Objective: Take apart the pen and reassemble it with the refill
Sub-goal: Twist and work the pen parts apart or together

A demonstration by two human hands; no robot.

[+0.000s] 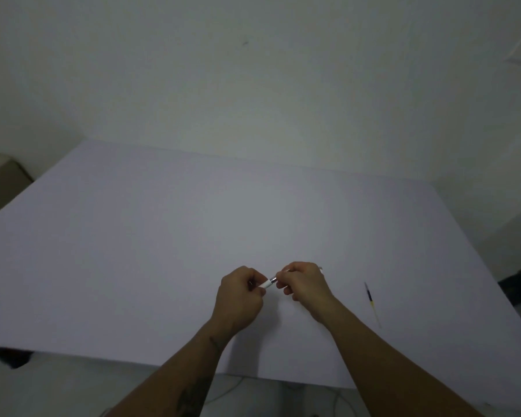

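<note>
Pale grey walls close off the dim room behind a broad, plain white worktop that fills most of the view. Just above its near middle, the slim white plastic pen is held between both hands, with a short silvery metal section showing in the gap between them. A thin refill with a dark tip, a yellow band and a clear tube lies loose on the worktop, well apart to the right of the hands.

The left hand is curled shut around the white end of the pen, knuckles up, thumb and forefinger pinching it. The right hand is closed on the other end, fingers folded over the barrel so most of it is hidden; a small pale bit pokes out past its far side. Both forearms reach in from the near edge and converge, wrists slightly raised off the surface.

It looks like a twisting or pulling step at the pen's joint, though whether it is coming apart or going together cannot be told. The risks, as I judge them: a sudden release could fling a small part or spring off the worktop, where the low light would make it hard to find. A crooked push could cross the thread. The loose refill could roll if nudged by the right forearm.
</note>
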